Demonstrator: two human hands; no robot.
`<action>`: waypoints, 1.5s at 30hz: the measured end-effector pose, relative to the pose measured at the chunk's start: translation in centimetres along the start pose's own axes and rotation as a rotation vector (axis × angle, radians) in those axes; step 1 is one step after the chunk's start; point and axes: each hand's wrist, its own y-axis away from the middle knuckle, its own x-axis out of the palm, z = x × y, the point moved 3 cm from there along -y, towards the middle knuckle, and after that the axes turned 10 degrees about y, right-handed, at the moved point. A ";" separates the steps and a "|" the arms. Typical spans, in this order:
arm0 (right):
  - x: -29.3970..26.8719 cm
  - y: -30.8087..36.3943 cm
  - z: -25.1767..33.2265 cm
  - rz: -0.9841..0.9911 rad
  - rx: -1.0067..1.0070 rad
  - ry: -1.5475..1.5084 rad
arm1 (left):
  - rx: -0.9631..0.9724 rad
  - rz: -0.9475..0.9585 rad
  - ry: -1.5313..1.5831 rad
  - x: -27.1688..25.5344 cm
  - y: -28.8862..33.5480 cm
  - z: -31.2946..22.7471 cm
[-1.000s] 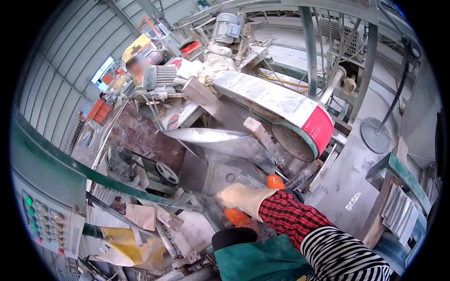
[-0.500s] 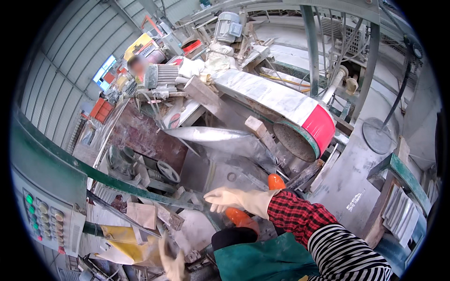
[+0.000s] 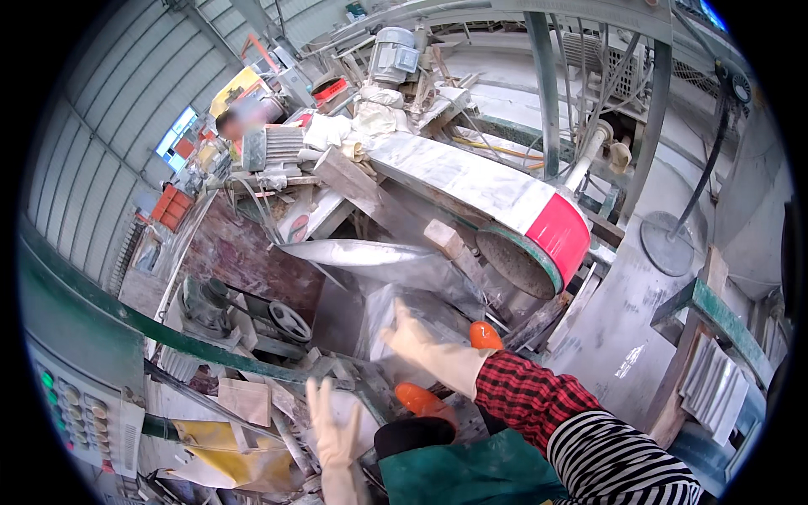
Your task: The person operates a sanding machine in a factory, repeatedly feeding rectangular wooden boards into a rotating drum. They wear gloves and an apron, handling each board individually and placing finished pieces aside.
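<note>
Reaching right hand (image 3: 417, 343), fingers up-left

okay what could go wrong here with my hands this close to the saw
1. Your right hand reaches onto the clear plastic sheet just below the big saw blade in its red guard; a slip could bring the glove to the blade.
2. Loose plastic might snag.
3. Your left hand hovers over cluttered scraps, where footing or grip could fail.

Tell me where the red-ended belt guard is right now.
In the head view, the belt guard sits right of centre, slanting down to its red end above the right hand, just left of the floor fan.
</note>
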 end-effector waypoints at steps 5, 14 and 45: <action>-0.2 -3.3 -1.9 -0.127 0.264 -0.315 | -0.328 0.066 -0.548 -10.1 14.9 17.4; -8.0 -2.4 -5.2 -0.465 -0.063 -0.592 | -0.961 -0.401 -0.476 -16.6 34.9 15.9; -29.5 -4.1 -20.3 -0.879 0.115 -0.515 | -0.892 -0.752 -0.109 -14.1 33.9 11.5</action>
